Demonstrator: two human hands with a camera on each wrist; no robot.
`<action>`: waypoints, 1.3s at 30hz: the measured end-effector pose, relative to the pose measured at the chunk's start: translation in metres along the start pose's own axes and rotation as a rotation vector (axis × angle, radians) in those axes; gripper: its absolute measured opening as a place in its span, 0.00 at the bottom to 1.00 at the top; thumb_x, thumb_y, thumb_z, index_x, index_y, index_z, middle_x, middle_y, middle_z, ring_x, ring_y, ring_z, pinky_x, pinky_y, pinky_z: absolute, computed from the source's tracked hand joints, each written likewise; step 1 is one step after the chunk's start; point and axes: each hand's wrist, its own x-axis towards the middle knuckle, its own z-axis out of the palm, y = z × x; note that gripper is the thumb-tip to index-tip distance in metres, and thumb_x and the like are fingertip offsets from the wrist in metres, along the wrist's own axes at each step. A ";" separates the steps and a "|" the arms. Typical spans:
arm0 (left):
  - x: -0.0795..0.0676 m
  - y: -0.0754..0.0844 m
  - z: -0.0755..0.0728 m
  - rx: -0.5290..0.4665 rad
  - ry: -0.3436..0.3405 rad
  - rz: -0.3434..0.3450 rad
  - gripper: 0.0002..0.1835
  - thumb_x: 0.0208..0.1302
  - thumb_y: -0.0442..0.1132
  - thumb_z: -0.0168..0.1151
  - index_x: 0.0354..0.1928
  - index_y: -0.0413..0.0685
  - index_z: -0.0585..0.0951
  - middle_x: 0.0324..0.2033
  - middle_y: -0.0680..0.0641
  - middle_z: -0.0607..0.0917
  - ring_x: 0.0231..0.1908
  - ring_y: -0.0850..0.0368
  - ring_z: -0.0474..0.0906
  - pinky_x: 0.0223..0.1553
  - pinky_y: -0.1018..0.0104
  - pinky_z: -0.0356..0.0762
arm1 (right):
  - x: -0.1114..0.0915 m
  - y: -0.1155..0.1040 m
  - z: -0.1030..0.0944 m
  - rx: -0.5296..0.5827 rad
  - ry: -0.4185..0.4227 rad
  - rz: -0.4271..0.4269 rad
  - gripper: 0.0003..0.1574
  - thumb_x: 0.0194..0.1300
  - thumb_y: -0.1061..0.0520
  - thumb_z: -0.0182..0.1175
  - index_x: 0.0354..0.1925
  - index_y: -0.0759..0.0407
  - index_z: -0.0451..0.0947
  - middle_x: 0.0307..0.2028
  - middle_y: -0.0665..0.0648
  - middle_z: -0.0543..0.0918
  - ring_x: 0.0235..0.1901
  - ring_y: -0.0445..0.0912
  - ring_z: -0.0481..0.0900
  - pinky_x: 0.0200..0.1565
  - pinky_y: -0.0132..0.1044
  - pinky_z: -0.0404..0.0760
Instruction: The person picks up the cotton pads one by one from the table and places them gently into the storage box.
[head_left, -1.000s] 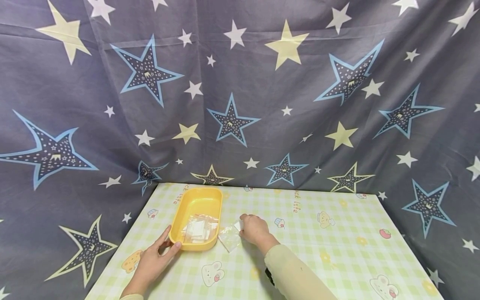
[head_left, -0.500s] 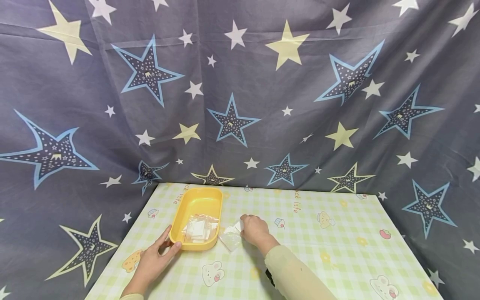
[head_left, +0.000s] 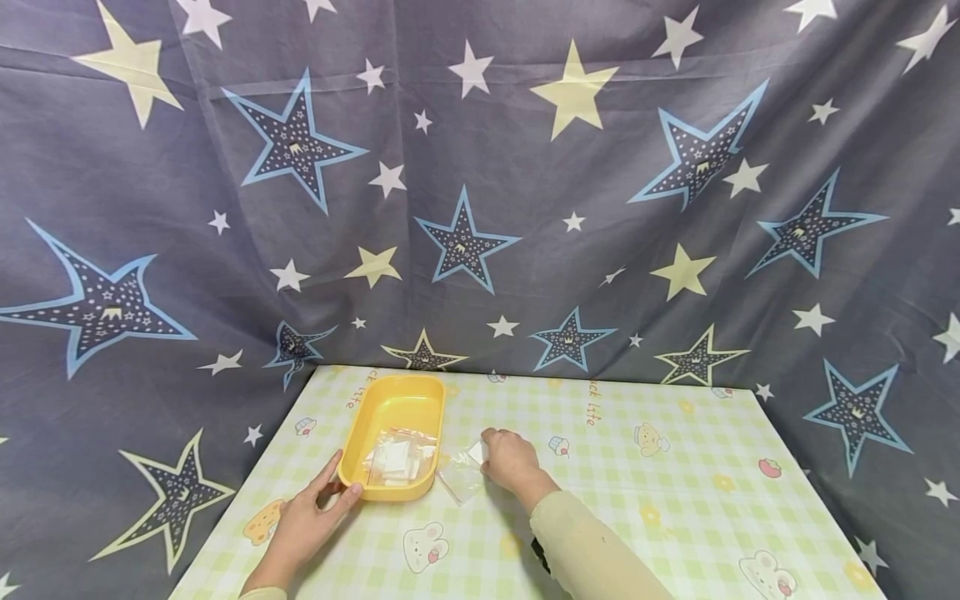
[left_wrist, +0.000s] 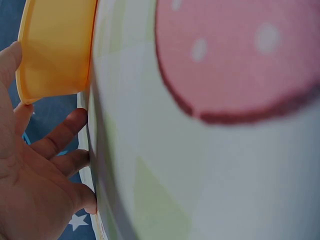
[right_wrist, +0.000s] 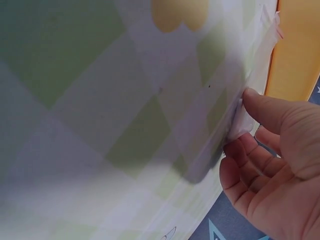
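A yellow tray (head_left: 405,410) stands on the left of the table. My left hand (head_left: 307,518) holds its near left corner between thumb and index finger; in the left wrist view the other fingers (left_wrist: 70,162) spread by the tablecloth. Just right of the tray lies a clear plastic bag (head_left: 459,479) with a white piece at its far end. My right hand (head_left: 512,460) pinches that end. In the right wrist view, thumb (right_wrist: 265,107) and index finger sit on either side of the bag, partly hiding it.
Inside the tray's near half lie several clear zip bags (head_left: 401,457) with white contents and red seal lines. A green-checked cloth with printed figures covers the table (head_left: 637,517). A dark star-patterned curtain (head_left: 495,167) rises behind the table and at both sides.
The loose end of the clear bag beside the tray shifted and creased slightly, then settled back. Both hands and the tray stay almost in place.
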 end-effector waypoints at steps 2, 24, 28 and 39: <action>0.000 0.000 0.000 0.000 0.002 0.003 0.48 0.73 0.71 0.60 0.86 0.64 0.56 0.66 0.38 0.85 0.74 0.27 0.71 0.72 0.19 0.61 | 0.000 0.000 0.000 0.008 0.004 0.004 0.36 0.61 0.55 0.78 0.66 0.55 0.81 0.56 0.62 0.89 0.51 0.58 0.90 0.50 0.52 0.90; 0.002 -0.001 0.001 0.010 0.007 0.012 0.48 0.73 0.71 0.59 0.86 0.64 0.56 0.66 0.38 0.85 0.73 0.27 0.71 0.72 0.17 0.58 | -0.002 0.000 -0.001 0.083 0.006 -0.011 0.40 0.59 0.64 0.75 0.70 0.58 0.77 0.54 0.60 0.89 0.47 0.54 0.89 0.45 0.48 0.90; 0.001 -0.002 0.001 -0.001 0.012 0.015 0.48 0.73 0.70 0.60 0.86 0.63 0.56 0.65 0.38 0.86 0.73 0.28 0.72 0.72 0.19 0.61 | -0.002 0.001 0.000 0.100 0.001 -0.016 0.40 0.59 0.66 0.73 0.70 0.58 0.76 0.52 0.58 0.89 0.46 0.53 0.89 0.43 0.47 0.90; 0.001 -0.002 0.001 0.006 0.010 0.012 0.47 0.73 0.71 0.60 0.86 0.64 0.56 0.66 0.38 0.85 0.73 0.27 0.72 0.72 0.18 0.58 | -0.005 0.006 -0.002 0.140 -0.007 -0.018 0.38 0.63 0.65 0.73 0.71 0.56 0.76 0.50 0.55 0.92 0.44 0.51 0.90 0.39 0.43 0.88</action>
